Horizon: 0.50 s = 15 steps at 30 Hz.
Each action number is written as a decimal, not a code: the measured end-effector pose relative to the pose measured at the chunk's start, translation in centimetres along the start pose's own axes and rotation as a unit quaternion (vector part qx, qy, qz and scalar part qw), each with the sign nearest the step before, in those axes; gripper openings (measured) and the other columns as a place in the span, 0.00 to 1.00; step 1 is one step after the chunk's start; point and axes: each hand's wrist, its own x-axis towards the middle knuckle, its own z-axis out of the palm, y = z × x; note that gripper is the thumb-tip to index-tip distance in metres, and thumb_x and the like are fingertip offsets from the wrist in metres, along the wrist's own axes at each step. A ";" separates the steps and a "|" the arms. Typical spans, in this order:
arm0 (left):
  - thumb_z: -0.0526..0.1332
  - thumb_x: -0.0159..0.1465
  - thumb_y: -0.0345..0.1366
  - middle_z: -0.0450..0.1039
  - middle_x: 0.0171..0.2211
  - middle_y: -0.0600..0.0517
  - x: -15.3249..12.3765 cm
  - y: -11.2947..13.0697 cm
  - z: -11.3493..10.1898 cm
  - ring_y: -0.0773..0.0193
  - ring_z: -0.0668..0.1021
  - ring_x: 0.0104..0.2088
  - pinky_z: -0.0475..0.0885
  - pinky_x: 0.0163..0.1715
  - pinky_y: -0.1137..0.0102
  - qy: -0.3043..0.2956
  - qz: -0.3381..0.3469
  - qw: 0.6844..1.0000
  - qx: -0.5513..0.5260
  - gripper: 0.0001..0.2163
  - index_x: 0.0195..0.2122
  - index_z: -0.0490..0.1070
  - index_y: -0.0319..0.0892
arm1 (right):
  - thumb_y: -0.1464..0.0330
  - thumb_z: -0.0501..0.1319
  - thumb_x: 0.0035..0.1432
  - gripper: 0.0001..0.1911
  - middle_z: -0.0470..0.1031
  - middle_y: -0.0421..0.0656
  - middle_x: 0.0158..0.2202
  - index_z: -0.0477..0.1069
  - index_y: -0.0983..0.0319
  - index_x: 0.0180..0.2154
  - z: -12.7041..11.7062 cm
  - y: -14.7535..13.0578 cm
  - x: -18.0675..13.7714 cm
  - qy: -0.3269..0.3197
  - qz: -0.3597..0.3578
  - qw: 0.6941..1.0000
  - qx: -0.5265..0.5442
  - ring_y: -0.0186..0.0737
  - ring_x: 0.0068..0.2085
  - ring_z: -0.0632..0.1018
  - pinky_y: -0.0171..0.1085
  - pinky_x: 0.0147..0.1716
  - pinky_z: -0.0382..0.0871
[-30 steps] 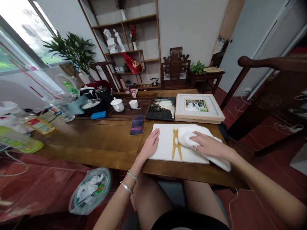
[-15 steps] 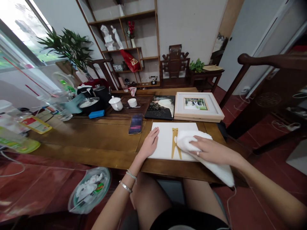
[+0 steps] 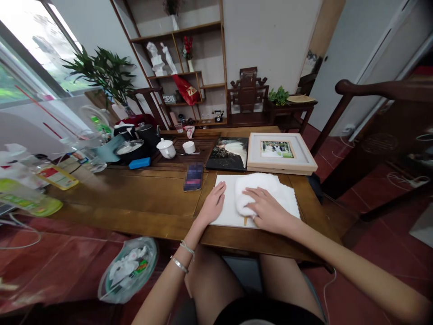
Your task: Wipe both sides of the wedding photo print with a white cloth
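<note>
A white board point(image 3: 229, 215) lies flat on the wooden table in front of me. My left hand point(image 3: 213, 203) rests on its left edge, fingers stretched out flat, holding nothing. Over the right part of the board is a white fluffy towel point(image 3: 262, 184), bunched at its left and trailing past the board's right side. My right hand point(image 3: 269, 211) grips and presses this towel from above, its fingers sunk partly into the cloth. Just below the towel, the tip of a flat yellow figure point(image 3: 245, 221) shows on the board; its remainder is covered.
Behind the board are a dark picture panel point(image 3: 221, 158) and a framed photo point(image 3: 299, 155). A phone point(image 3: 193, 177) lies to the left, near a white teapot point(image 3: 166, 149), a cup point(image 3: 189, 147) and a blue block point(image 3: 139, 163). A lined bin point(image 3: 152, 259) stands below the table edge.
My right hand has moved the towel leftward across the board, covering most of the yellow figure. The towel's hanging end has come up onto the table. My left hand stays on the board.
</note>
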 end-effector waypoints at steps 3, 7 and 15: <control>0.47 0.67 0.33 0.61 0.62 0.43 0.0 -0.1 0.1 0.58 0.61 0.64 0.55 0.64 0.56 0.004 0.003 1.000 -0.004 0.20 0.59 0.63 0.38 | 0.75 0.57 0.45 0.17 0.63 0.53 0.60 0.77 0.63 0.38 -0.1 -1.5 -2.0 -0.005 -0.035 0.999 0.001 0.52 0.63 0.57 0.51 0.62 0.46; 0.47 0.67 0.33 0.60 0.62 0.44 0.0 -0.2 0.1 0.57 0.61 0.64 0.55 0.64 0.55 0.002 0.002 1.000 -0.006 0.20 0.59 0.63 0.39 | 0.75 0.57 0.46 0.18 0.65 0.53 0.59 0.77 0.63 0.40 -0.6 -1.4 -1.5 -0.021 -0.037 0.999 -0.012 0.53 0.62 0.60 0.51 0.60 0.51; 0.48 0.67 0.33 0.60 0.63 0.45 0.0 -0.2 0.0 0.57 0.61 0.64 0.55 0.64 0.54 0.003 0.006 1.000 -0.018 0.20 0.59 0.63 0.41 | 0.76 0.55 0.51 0.21 0.65 0.56 0.58 0.73 0.66 0.48 -1.1 2.8 3.8 -0.016 0.031 0.997 -0.075 0.55 0.61 0.62 0.53 0.56 0.56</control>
